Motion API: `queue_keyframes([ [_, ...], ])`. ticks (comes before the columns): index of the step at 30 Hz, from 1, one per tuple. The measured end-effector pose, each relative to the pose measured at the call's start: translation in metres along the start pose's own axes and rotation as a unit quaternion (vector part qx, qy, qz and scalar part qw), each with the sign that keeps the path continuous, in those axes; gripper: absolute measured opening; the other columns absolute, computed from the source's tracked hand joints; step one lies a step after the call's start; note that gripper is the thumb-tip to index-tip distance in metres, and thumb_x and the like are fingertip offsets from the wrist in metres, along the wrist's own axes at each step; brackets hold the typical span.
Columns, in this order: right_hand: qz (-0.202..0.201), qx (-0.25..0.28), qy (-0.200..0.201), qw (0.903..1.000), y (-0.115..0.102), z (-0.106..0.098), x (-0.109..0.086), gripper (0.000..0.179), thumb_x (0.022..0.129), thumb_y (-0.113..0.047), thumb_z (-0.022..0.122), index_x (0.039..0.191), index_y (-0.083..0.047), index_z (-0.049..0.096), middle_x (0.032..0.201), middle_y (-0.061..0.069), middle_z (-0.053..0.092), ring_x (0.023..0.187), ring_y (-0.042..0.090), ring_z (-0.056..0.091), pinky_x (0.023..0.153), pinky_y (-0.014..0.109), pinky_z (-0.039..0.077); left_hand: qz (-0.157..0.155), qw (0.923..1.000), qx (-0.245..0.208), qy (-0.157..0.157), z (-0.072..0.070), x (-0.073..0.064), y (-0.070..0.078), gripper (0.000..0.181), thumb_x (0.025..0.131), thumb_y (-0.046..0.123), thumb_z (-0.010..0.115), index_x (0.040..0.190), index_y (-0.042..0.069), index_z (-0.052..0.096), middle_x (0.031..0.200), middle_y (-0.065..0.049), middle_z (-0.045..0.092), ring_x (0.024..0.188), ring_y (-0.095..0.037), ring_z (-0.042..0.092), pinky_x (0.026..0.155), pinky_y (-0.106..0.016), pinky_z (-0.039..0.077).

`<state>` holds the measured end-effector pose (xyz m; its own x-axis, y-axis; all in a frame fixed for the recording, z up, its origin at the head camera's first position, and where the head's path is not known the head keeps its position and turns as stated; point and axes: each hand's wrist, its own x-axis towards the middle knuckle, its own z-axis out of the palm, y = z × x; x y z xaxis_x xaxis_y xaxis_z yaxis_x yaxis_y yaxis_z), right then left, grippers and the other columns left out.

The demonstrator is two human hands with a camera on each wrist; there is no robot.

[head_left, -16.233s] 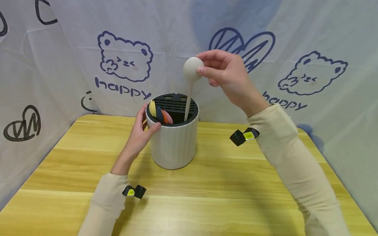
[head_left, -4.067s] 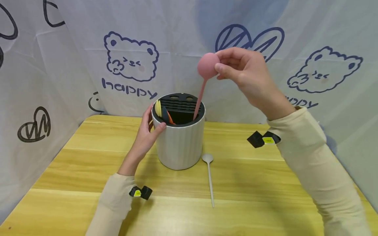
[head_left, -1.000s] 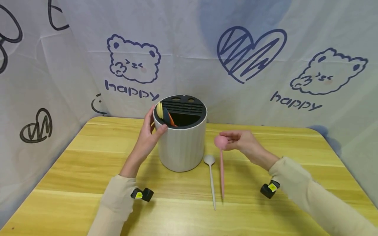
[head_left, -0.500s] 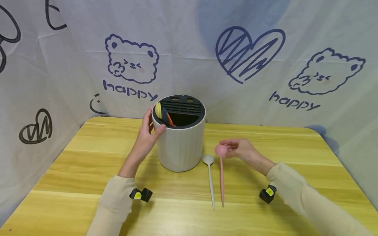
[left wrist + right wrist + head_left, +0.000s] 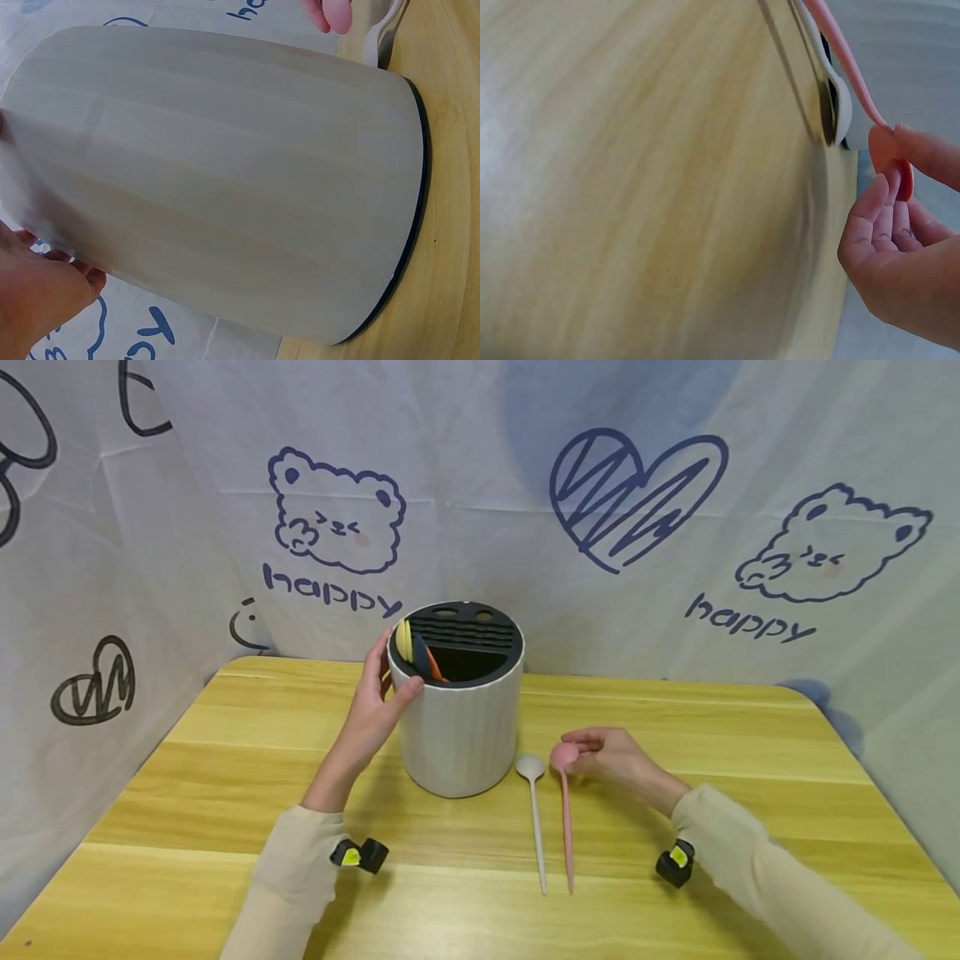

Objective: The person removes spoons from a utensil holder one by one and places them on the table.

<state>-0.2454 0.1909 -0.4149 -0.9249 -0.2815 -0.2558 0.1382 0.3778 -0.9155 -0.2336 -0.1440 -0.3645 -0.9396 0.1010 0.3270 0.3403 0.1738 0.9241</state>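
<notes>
In the head view a white ribbed utensil holder (image 5: pixel 461 735) stands upright with a black slotted top. My left hand (image 5: pixel 369 702) grips its left rim, thumb at the front and fingers behind; the left wrist view shows the holder's side (image 5: pixel 217 180) close up. My right hand (image 5: pixel 618 766) pinches the bowl of a pink long-handled spoon (image 5: pixel 566 827), handle towards me. The right wrist view shows thumb and fingers on the bowl (image 5: pixel 885 150), apart from the tabletop. A white spoon (image 5: pixel 536 810) lies on the table, left of the pink one.
Yellow (image 5: pixel 403 641), dark blue (image 5: pixel 420 656) and orange (image 5: pixel 433 667) utensil heads lean at the left of the holder's opening. The wooden table (image 5: pixel 712 727) meets a printed white cloth (image 5: pixel 465 543) along its back edge.
My right hand took the pink spoon out of the holder and lowered it beside the white spoon, which it had drawn out earlier. My left hand has kept its grip on the rim.
</notes>
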Motion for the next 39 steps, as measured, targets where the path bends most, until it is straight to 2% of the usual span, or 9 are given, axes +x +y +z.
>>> queue_keyframes([
  [7,0.0,0.012,-0.02,0.9997,0.008,0.002,0.001,0.051,0.083,0.004,0.068,0.13,0.014,0.05,0.112,0.02,0.063,0.093,0.019,0.06,0.077,0.029,0.053,0.001,1.0,-0.005,0.0,0.001,0.001,0.0,0.082,0.092,0.04,0.057,0.155,0.013,0.013,0.158,-0.006,0.018,0.143,-0.02,0.019,0.116,-0.043,0.016],
  [14,-0.002,0.034,-0.029,0.999,0.015,0.003,0.001,0.051,0.084,0.005,0.066,0.13,0.016,0.049,0.113,0.021,0.062,0.095,0.018,0.059,0.078,0.028,0.053,0.018,0.9996,-0.023,-0.001,0.001,0.0,0.0,0.087,0.09,0.046,0.06,0.155,0.011,0.014,0.159,-0.005,0.016,0.144,-0.019,0.016,0.116,-0.041,0.016],
  [22,-0.028,0.038,-0.044,0.9979,0.022,0.003,0.003,0.05,0.085,0.003,0.067,0.129,0.018,0.048,0.112,0.023,0.063,0.095,0.016,0.06,0.081,0.027,0.052,0.015,0.9998,-0.016,0.001,0.0,-0.001,0.0,0.09,0.089,0.05,0.061,0.155,0.012,0.013,0.159,-0.006,0.016,0.144,-0.02,0.017,0.116,-0.042,0.016],
  [31,-0.04,-0.001,-0.038,0.9985,0.023,0.004,0.004,0.048,0.082,0.002,0.07,0.126,0.014,0.054,0.108,0.018,0.064,0.093,0.018,0.059,0.079,0.026,0.052,0.019,0.9996,-0.02,-0.002,0.001,0.0,0.0,0.088,0.09,0.047,0.06,0.155,0.01,0.013,0.159,-0.005,0.015,0.144,-0.019,0.015,0.116,-0.042,0.015],
  [39,-0.048,-0.046,-0.011,0.9977,0.022,0.008,0.004,0.047,0.081,0.001,0.073,0.123,0.013,0.057,0.104,0.017,0.064,0.09,0.02,0.057,0.072,0.022,0.05,0.017,0.9997,-0.019,-0.003,0.0,-0.001,0.0,0.085,0.091,0.043,0.06,0.155,0.011,0.013,0.159,-0.005,0.015,0.144,-0.019,0.016,0.116,-0.041,0.015],
])
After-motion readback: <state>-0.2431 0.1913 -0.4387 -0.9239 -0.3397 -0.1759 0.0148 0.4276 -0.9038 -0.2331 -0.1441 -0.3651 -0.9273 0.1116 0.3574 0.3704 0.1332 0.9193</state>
